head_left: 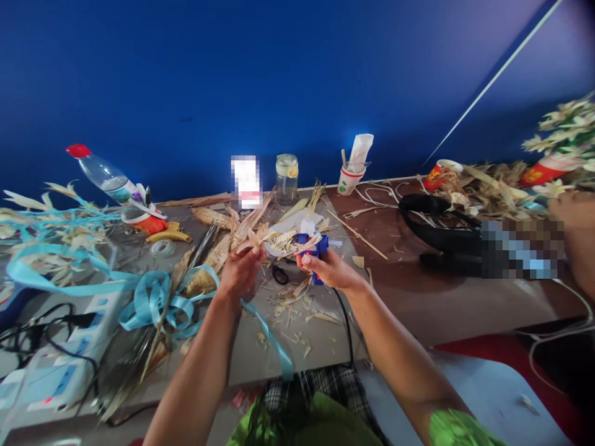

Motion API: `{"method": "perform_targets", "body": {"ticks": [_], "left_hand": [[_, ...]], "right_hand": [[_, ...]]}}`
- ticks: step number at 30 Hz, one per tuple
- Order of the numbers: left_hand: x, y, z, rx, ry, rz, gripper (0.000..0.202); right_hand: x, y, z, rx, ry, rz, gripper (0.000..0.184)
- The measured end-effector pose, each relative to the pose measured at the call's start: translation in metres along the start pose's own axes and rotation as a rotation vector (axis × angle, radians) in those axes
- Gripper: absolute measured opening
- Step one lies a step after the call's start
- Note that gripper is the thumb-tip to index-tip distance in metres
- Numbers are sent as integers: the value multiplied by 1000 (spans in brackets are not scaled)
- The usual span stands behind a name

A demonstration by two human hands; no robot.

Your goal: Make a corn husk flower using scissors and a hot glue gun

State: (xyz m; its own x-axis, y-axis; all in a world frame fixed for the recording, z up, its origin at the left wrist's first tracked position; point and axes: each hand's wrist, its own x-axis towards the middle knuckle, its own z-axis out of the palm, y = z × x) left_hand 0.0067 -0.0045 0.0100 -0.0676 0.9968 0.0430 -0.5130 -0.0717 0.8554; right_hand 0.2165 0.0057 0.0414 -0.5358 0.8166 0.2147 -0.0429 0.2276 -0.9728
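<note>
My left hand (240, 270) is closed in a pinch on a small flower of dried corn husk (255, 239), held just above the table. My right hand (326, 267) grips a blue glue gun (315, 246), its nozzle turned left toward the husk flower, a short gap apart. A black cord (344, 322) runs from the gun down to the table's near edge. Husk scraps (292, 303) lie scattered below both hands.
Light blue ribbon (153, 296) and a power strip (60, 365) lie at the left. A bottle (105, 175), tape roll (162, 248), glass jar (287, 178) and paper cup (349, 179) stand behind. A black bag (437, 232) and husk flowers (564, 127) are at the right.
</note>
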Motion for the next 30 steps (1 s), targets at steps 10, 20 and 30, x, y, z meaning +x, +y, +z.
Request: {"method": "perform_targets", "body": {"ticks": [10, 20, 30], "left_hand": [[1, 2, 2, -48, 2, 16, 16], [0, 1, 0, -50, 46, -1, 19], [-1, 8, 6, -63, 68, -21, 23]], "right_hand": [[0, 0, -1, 12, -10, -2, 41], [0, 2, 0, 5, -33, 7, 42], [-1, 3, 0, 12, -40, 14, 40]]}}
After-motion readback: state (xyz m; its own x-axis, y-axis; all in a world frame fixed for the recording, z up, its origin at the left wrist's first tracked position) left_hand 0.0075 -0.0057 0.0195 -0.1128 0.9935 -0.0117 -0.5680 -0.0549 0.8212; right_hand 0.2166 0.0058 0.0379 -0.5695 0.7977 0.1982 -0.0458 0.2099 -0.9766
